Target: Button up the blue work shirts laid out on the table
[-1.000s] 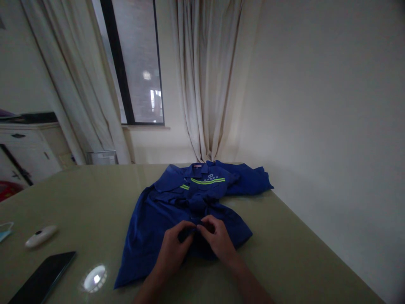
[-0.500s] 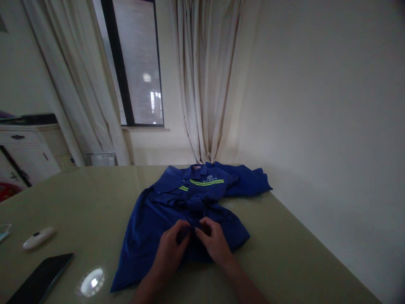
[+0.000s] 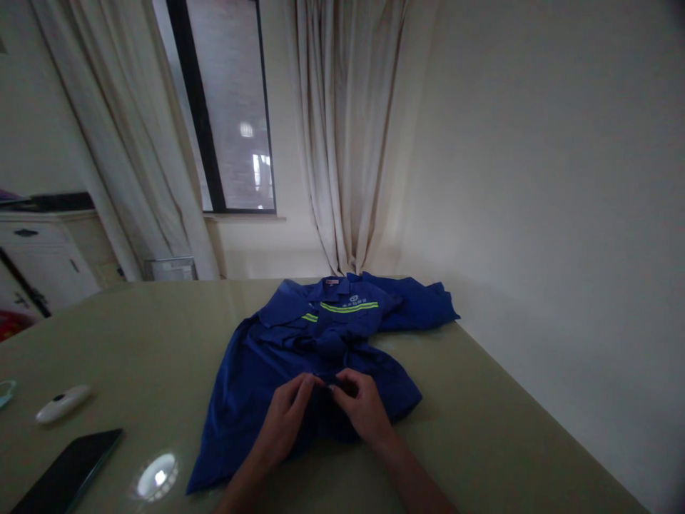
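A blue work shirt [image 3: 278, 357] with yellow-green reflective stripes lies spread on the olive table [image 3: 481, 428], collar toward the far edge. My left hand [image 3: 286, 417] and my right hand [image 3: 359, 405] rest side by side on the shirt's front, near its lower middle. Both pinch the fabric along the front opening with curled fingers, fingertips almost touching. What lies between the fingertips is too small and dark to make out.
On the table's left side lie a dark phone [image 3: 67, 477], a white oval device [image 3: 60, 402] and part of a face mask [image 3: 5, 391]. A lamp reflection [image 3: 157, 477] glares near the shirt's hem. Curtains [image 3: 342, 135], a window [image 3: 225, 107] and a white cabinet [image 3: 37, 250] stand beyond.
Both hands stayed on the shirt's front and shifted slightly; the left hand's fingers reach a little further toward the right hand. The view drifted slightly.
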Available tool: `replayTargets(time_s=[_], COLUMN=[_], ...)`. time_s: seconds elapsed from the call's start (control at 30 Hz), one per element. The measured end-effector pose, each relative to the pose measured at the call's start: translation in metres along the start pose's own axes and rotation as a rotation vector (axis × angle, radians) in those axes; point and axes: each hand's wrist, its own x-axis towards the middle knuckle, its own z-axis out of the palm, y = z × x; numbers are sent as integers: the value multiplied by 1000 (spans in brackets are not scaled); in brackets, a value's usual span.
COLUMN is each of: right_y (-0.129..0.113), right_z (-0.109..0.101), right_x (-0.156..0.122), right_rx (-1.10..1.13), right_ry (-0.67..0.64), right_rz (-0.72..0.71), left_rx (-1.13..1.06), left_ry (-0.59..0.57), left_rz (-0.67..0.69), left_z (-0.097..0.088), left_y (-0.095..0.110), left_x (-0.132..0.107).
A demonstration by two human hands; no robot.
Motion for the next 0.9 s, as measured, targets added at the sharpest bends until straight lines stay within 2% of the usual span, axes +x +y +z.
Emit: replayTargets(time_s=[0.17, 0.37, 0.57, 0.77, 0.9], right_y=[0, 5, 0, 2, 3], right_z=[1, 2, 0, 0, 2], right_x=[1, 1, 1, 0, -3], right_rx=[61, 114, 61, 50, -15], right_ry=[-17, -14, -14, -30, -3], right_rz=[2, 25, 25, -12, -79], left_rx=[-61, -13, 93, 86, 145], left_ry=[-82, -65, -35, -10, -19], left_rz=[-18, 7, 70, -2, -1], left_z=[0, 1, 1, 4, 6], left_y=[-2, -2, -3, -2, 2], left_x=[1, 1, -1, -2, -3])
